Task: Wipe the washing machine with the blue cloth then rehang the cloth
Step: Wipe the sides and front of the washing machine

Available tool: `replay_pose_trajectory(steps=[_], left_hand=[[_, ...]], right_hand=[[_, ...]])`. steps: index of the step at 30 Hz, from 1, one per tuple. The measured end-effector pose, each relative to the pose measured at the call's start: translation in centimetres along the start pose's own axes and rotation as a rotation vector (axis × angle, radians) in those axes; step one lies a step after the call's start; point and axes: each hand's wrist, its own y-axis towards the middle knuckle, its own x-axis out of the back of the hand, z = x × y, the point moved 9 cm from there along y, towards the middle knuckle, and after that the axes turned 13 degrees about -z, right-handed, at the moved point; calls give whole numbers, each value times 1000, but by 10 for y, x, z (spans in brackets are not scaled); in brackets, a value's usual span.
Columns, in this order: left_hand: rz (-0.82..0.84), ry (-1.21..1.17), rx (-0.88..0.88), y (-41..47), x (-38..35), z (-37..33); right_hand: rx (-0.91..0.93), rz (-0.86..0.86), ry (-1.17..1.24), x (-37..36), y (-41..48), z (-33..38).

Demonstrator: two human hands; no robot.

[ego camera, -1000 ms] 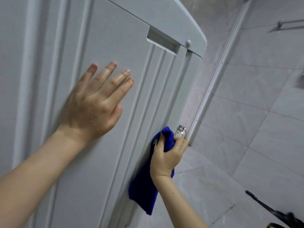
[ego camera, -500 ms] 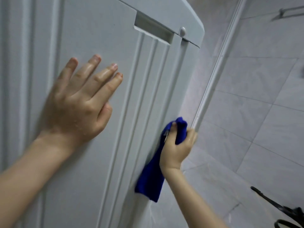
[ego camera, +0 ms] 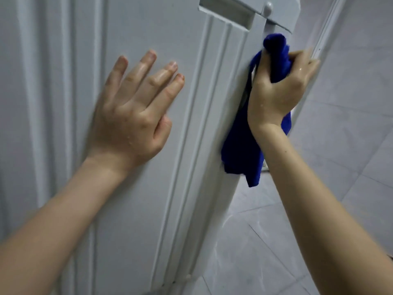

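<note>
The white washing machine (ego camera: pixel 148 28) fills the left and middle of the view, its ribbed side panel facing me. My left hand (ego camera: pixel 131 116) lies flat on that panel with straight, spread fingers. My right hand (ego camera: pixel 276 88) grips the bunched blue cloth (ego camera: pixel 240 152) against the machine's right corner edge, just below the lid and its small round knob (ego camera: pixel 268 7). The cloth's loose end hangs down beneath my wrist.
Grey tiled wall (ego camera: pixel 350 103) and tiled floor (ego camera: pixel 265 252) lie to the right of the machine. A white vertical pipe or trim (ego camera: pixel 327 24) runs up the wall close behind my right hand.
My right hand has slid the blue cloth up the machine's corner edge, from low near the floor to just under the lid. My left hand stays flat on the panel.
</note>
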Motion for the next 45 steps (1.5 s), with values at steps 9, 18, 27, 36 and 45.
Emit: replay_pose_trajectory(steps=[9,18,27,36,45], left_hand=[[26,26,-47,-4,1,-2],[160,-36,-278,-50,15,4],[119,-9,-278,-54,18,3],[114,-4,-270,-53,19,2],[176,-26,-387,-55,30,16]], right_hand=[[-121,368,-166,142,-232,-79],[168,127,65,14,-61,36],[148,363,49,78,-175,-10],[153,423,77,74,-185,10],[182,-35,162,-10,-60,86]])
